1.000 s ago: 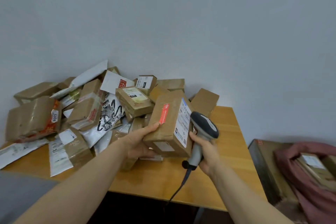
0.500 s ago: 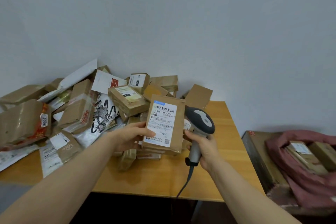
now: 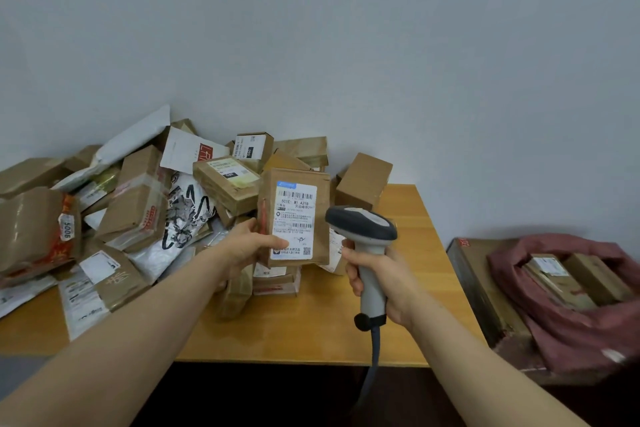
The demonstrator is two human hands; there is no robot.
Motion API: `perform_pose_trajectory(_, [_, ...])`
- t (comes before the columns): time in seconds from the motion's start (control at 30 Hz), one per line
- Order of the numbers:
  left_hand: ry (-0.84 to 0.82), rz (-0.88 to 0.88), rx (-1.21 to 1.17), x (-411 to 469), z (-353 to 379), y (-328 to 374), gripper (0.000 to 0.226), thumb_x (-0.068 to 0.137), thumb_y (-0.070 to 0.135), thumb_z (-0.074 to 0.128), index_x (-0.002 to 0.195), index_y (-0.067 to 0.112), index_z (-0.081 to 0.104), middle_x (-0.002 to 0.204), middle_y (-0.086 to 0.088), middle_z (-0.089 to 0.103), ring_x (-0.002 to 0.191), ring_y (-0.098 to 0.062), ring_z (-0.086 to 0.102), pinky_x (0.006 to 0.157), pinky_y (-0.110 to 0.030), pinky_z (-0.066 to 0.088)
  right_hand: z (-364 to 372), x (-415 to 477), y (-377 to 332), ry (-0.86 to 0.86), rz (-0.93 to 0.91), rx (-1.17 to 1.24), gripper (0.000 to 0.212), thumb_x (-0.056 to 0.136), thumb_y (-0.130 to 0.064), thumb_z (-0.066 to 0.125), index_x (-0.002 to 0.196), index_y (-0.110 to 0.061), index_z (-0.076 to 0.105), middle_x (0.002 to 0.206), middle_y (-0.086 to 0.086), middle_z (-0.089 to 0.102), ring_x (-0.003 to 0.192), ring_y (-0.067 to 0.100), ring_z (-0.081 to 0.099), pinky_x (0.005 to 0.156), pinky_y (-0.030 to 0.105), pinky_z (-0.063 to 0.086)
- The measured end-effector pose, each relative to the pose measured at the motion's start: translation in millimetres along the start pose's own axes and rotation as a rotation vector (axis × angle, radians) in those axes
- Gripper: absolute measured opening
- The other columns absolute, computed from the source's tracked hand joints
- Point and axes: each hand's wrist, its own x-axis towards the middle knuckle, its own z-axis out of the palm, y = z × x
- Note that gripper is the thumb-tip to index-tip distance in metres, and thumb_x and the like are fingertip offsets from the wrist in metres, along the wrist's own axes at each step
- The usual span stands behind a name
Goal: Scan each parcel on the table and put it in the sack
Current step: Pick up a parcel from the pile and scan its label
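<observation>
The left grip [image 3: 247, 246] pinches the small brown parcel [image 3: 294, 218] by its lower left edge, upright above the worktop [image 3: 311, 333], label outward beside the scanner [image 3: 360, 224] clenched in the right grip [image 3: 381, 277]; it looks light, stiff, easily held one-handed.

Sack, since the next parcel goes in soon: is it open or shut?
Open. The sack has its mouth spread wide, and parcels lie visible inside it.
</observation>
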Motion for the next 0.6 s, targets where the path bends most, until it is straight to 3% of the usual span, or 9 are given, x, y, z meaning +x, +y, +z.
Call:
perform_pose_trajectory(0.17, [0.064,0.011,-0.053,1,-2,-2,0.062,0.074,-0.006,0.073,0.128,0.008,0.047,0.109,-0.006,0.068,0.095,-0.021,0.065,0.068,-0.031,0.052,10,-7,-3,-0.013,0.018,-0.009,0.017,0.075,-0.008,0.076,0.080,-0.005,0.060,0.055,0.008,0.049,0.044,0.019,0.039,0.047,0.026,0.034])
perform_pose_trajectory(0.33, [0.096,0.018,-0.059,1,-4,-2,0.051,0.074,-0.005,0.073,0.116,0.013,0.051,0.100,-0.002,0.068,0.090,-0.018,0.064,0.070,-0.030,0.050,15,-11,-7,-0.034,0.026,-0.049,0.015,0.080,-0.002,0.070,0.073,-0.007,0.058,0.054,0.008,0.049,0.043,0.018,0.038,0.047,0.026,0.034])
perform_pose_trajectory(0.6, [0.119,0.016,-0.052,2,-5,2,0.043,0.077,-0.004,0.072,0.107,0.016,0.047,0.094,0.001,0.065,0.085,-0.014,0.059,0.084,-0.036,0.045,19,-14,-14,-0.056,0.032,-0.076,0.016,0.081,0.001,0.067,0.071,-0.008,0.058,0.054,0.007,0.049,0.043,0.018,0.039,0.046,0.025,0.035])
